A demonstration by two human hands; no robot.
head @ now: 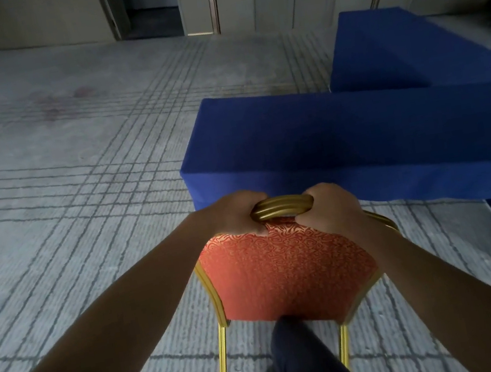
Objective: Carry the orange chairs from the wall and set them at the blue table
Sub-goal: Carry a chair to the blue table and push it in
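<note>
Both hands wrapped round gold top rail of orange patterned-fabric chair w/ gold metal frame [287, 272]: left hand [236, 216], right hand [331, 207]. Chair just beside near corner of blue cloth-covered table [342, 138], on grey carpet [60, 183].

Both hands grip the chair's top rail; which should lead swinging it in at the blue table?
Right, probably. The right hand grips the top rail of the orange chair on the side nearer the blue table, which lies ahead and rightward; the left hand grips the far side.
</note>
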